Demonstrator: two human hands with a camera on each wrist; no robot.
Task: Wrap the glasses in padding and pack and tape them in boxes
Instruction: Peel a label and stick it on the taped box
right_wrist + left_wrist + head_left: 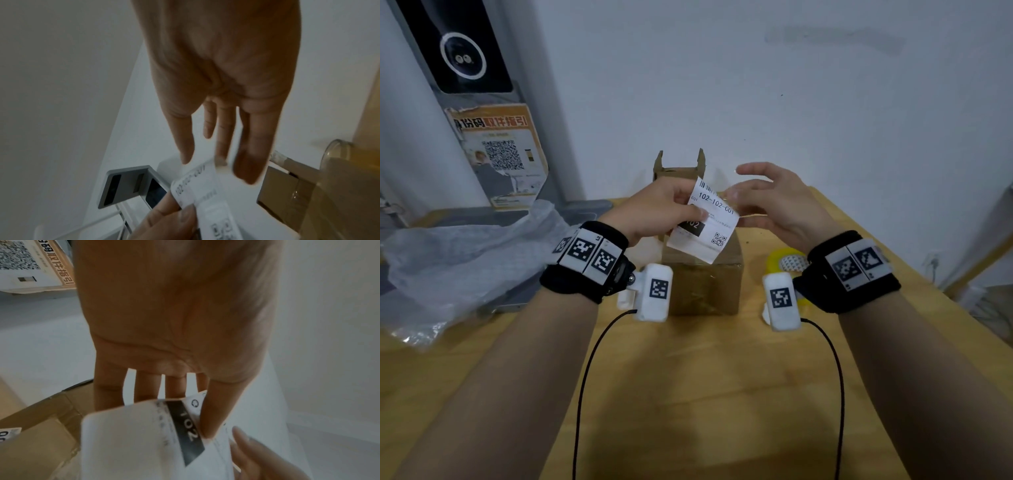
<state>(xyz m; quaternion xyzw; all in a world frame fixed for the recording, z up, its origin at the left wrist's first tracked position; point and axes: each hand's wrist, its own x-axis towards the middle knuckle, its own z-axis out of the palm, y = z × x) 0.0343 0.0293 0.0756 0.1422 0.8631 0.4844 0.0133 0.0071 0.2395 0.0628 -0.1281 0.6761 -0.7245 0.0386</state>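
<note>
The wooden table (688, 394) carries a heap of bubble padding (465, 260) at nine o'clock, kept within reach for wrapping. A taped cardboard box (705, 287) stands at centre, a second open box (678, 168) behind at twelve; no glasses show. A tape roll (787, 262) waits at three. Above the box, the left hand (661, 209) pinches a printed label (705, 222), apparently for sticking on; the right hand (780, 202) is spread, fingertips at the label's edge, gripping nothing
</note>
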